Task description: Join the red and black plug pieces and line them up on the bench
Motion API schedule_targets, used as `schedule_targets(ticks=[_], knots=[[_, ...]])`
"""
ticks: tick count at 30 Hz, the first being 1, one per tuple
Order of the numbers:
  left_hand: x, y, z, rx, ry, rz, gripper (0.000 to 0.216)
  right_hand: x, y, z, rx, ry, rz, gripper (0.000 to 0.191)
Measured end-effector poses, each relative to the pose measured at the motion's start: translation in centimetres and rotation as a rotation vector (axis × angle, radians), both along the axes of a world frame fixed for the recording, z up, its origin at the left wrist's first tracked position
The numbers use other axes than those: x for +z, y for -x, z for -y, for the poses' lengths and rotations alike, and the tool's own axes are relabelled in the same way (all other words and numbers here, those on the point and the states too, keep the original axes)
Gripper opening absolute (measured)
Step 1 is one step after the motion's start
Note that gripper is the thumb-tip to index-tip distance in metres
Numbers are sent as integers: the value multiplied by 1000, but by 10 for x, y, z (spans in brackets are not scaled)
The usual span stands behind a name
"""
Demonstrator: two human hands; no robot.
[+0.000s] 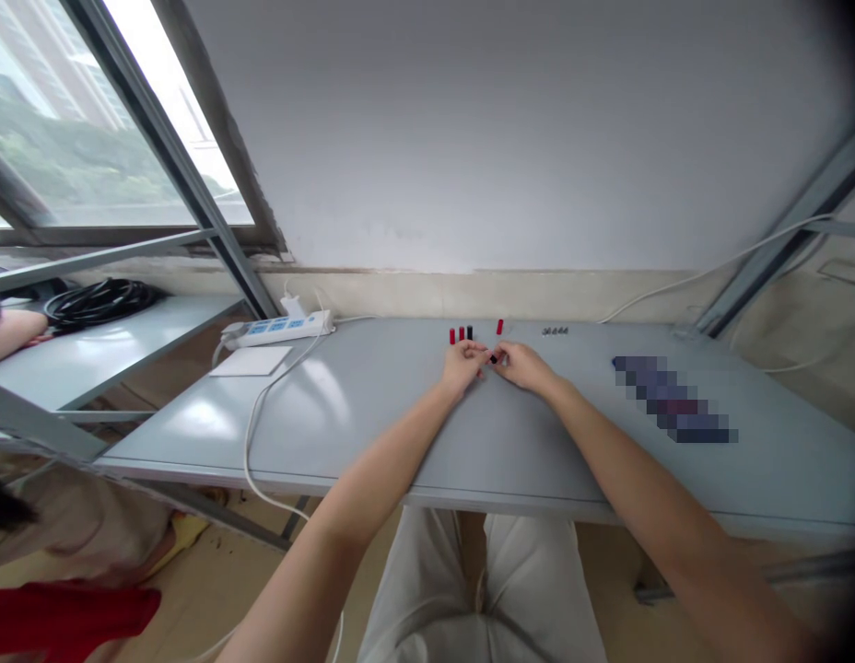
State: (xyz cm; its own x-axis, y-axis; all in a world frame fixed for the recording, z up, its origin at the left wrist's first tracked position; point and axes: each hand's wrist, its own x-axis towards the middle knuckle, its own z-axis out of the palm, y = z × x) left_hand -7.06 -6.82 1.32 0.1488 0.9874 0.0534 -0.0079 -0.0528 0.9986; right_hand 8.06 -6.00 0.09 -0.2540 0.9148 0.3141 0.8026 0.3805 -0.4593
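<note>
My left hand point(464, 365) and my right hand point(522, 365) meet fingertip to fingertip low over the grey desk. Between them is a small black cylinder point(494, 359), pinched by the right fingers. The left fingers are closed right beside it; what they grip, if anything, is too small to make out. Just behind the left hand stand two red cylinders point(456, 335) and another black cylinder point(470, 332) in a short row. A separate red cylinder point(500, 327) is beyond the right hand. Several small metal pieces point(556, 331) lie in a row to its right.
A white power strip point(282, 327) with plugs and a trailing cable point(249, 424) is at the left, by a flat white item point(251, 361). A pixelated dark object point(673, 401) lies at the right. Metal frame posts flank the desk point(400, 442). Another person's arm point(13, 333) shows far left.
</note>
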Motion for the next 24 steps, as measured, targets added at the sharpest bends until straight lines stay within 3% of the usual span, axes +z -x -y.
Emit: schedule_targets(ticks=[3,11,24], knots=[[3,1,0,6,14,46,5,-4,-2,-4,-66,-37,41,6],[5,11,-7,211,80,250,16,-11,5,-22,-287,24,-88,11],[4,12,-9,248,197,327,13,-17,22,-54,-339,68,38,10]])
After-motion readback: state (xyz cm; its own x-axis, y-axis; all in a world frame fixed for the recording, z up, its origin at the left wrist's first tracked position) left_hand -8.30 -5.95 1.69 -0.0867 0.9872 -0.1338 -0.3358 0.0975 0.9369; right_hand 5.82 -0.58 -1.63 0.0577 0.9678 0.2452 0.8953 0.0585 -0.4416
